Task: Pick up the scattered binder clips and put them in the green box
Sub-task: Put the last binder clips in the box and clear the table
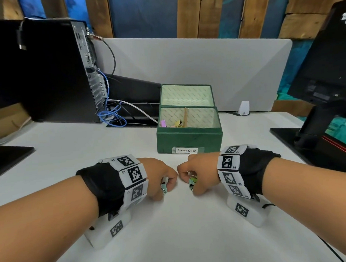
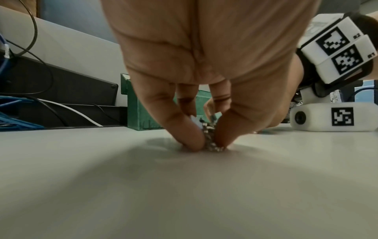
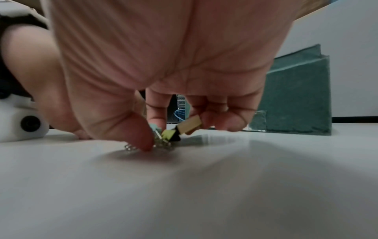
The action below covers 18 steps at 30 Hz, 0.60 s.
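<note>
Box (image 1: 189, 139) dark green outside, pale patterned lining; white label (image 1: 186, 150), black handwriting. Clips inside (image 1: 170, 124) pink, yellow. Left-hand clip (image 1: 164, 187) mint, silver wire. Right-hand clips (image 3: 184, 127) yellow, tan, black. Wristbands (image 1: 132, 173) white, black square codes. Table (image 1: 175, 242) white.

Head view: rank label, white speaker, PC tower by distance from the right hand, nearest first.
From the right hand:
1. Label, on the green box's front wall, just beyond the hand.
2. White speaker, far right, by the divider.
3. PC tower, far left, across the table.
</note>
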Tool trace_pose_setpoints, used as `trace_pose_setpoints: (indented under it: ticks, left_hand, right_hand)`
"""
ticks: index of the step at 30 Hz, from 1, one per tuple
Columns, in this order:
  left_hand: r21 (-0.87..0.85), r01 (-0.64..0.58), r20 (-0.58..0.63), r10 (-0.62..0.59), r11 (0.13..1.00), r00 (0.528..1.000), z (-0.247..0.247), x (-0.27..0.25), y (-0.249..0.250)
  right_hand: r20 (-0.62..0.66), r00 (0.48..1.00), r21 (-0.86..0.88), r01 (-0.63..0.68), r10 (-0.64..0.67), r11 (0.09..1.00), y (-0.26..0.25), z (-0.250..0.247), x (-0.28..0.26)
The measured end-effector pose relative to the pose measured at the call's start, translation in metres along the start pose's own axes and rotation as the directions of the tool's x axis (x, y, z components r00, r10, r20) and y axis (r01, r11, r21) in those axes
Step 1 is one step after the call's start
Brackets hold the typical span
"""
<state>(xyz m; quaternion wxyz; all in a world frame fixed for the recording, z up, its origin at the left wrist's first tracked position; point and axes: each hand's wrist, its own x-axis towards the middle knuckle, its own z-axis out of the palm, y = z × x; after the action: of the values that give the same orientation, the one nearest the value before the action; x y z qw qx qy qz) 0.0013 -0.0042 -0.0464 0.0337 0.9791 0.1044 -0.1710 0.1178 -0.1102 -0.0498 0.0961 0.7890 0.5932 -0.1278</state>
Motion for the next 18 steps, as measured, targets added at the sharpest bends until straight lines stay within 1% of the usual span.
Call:
trace_pose_setpoints:
  ticks: [4,9,13,18]
  left_hand:
    - [-0.011,0.018,0.014,-0.018,1.0,1.0,0.001,0.003,-0.002]
    - [0.007,-0.022,-0.018,0.022,1.0,1.0,0.002,0.003,-0.003]
    - [0.01,-0.038,-0.021,0.038,0.999,0.999,0.002,0.004,-0.006]
    - [-0.017,-0.038,-0.08,0.037,0.999,0.996,0.005,0.006,-0.009]
  right_hand:
    - [0.019,1.0,-0.045,0.006,-0.005,0.999,0.004,0.002,0.003]
    - [0.018,1.0,-0.076,0.024,-0.023,0.997,0.011,-0.001,0.006]
    - [0.011,1.0,-0.01,-0.01,0.01,1.0,0.02,-0.005,0.004]
    - [-0.049,0.997,0.088,-0.057,0.061,0.994,0.033,-0.022,-0.007]
